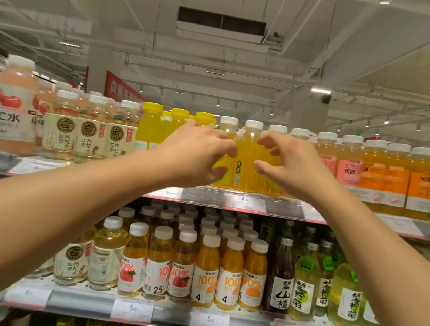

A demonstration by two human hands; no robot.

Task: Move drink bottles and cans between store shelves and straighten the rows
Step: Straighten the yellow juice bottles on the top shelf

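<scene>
Nearest you, both forearms reach up toward twelve o'clock. Your left hand (pixel 195 154) and right hand (pixel 290 164) flank a yellow juice bottle (pixel 248 157) at the top shelf edge (pixel 244 203), fingers curled and spread apart; whether the tips touch it is hard to tell. Neighbouring bottles crowd both its sides, leaving little room. Open air lies above the caps. At six o'clock, the lower shelf (pixel 171 316) holds packed rows.
</scene>
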